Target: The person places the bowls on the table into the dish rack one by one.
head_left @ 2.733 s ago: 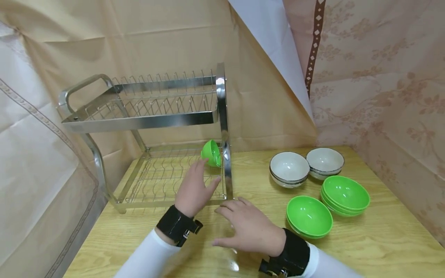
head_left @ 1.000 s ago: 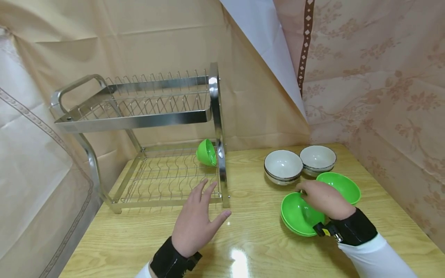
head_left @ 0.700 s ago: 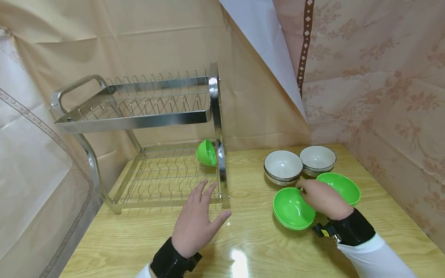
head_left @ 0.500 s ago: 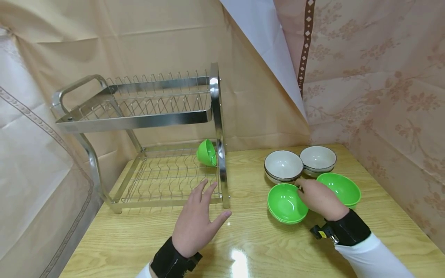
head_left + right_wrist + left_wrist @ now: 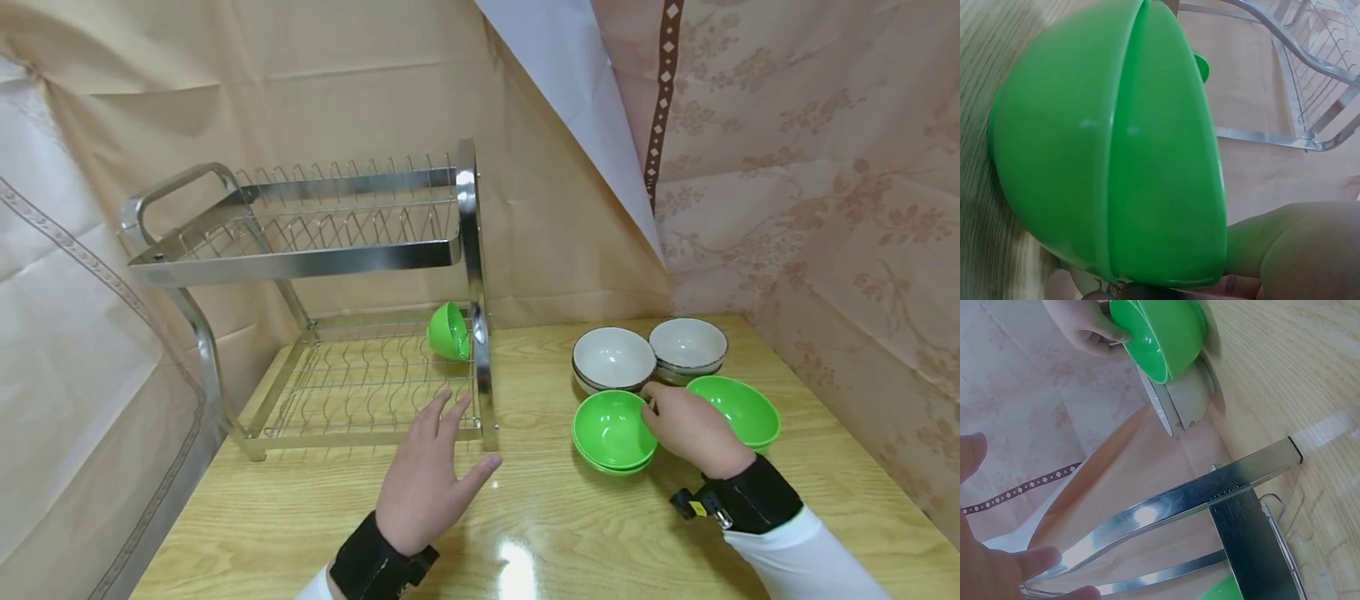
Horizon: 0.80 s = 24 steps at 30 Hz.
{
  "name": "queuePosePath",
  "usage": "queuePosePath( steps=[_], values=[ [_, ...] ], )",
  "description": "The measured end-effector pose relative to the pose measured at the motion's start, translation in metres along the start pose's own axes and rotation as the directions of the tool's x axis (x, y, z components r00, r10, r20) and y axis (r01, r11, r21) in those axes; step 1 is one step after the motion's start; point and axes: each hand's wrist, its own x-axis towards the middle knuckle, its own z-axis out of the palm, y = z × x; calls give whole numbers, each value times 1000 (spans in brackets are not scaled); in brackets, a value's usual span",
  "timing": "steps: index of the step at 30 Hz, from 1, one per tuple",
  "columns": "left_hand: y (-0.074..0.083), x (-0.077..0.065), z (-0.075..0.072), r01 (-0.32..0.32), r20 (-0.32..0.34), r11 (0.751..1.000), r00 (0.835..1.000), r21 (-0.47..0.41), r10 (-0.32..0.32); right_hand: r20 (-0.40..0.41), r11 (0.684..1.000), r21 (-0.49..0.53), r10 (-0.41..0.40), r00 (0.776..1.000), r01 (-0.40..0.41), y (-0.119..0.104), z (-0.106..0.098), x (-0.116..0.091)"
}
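Note:
My right hand (image 5: pixel 688 423) pinches the right rim of the top bowl in a small stack of green bowls (image 5: pixel 612 433) on the table. In the right wrist view, the upper green bowl (image 5: pixel 1166 156) sits partly raised inside the lower green bowl (image 5: pixel 1060 137). My left hand (image 5: pixel 422 479) hovers over the table in front of the rack with fingers spread, holding nothing. A second stack of green bowls (image 5: pixel 742 408) lies partly behind my right hand. On the rack's lower tier, a small green bowl (image 5: pixel 448 332) leans on its side at the right end.
A two-tier metal dish rack (image 5: pixel 300 265) stands on the left of the wooden table (image 5: pixel 300 533). Two stacks of white dark-rimmed bowls, a nearer one (image 5: pixel 613 357) and a farther one (image 5: pixel 688 343), stand at the back right. Patterned cloth (image 5: pixel 847 208) hangs behind and beside the table.
My right hand has gone from near the rack to the green bowls. The held stack has slid left and back, close to the white bowls. My left hand drew back from the rack, then stayed.

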Motion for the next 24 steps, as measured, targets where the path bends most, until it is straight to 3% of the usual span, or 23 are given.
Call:
queuePosePath(
  steps=[9, 17, 20, 22, 24],
  values=[
    [-3, 0, 3, 1, 13, 1000, 1000, -17, -1, -52, 1000, 21, 22, 998, -20, -2, -10, -5],
    [-5, 2, 6, 56, 95, 985, 995, -162, -41, -120, 998, 69, 2, 993, 7, -13, -19, -9],
    [-6, 3, 7, 99, 153, 948, 987, -302, -54, -149, 996, 80, -25, 988, 37, -27, -20, -14],
    [-7, 4, 7, 142, 200, 895, 978, -422, -60, -175, 994, 90, -47, 984, 63, -38, -18, -17],
    [-7, 5, 8, 177, 240, 818, 969, -547, -50, -200, 991, 93, -71, 977, 91, -49, -16, -19]
  ],
)
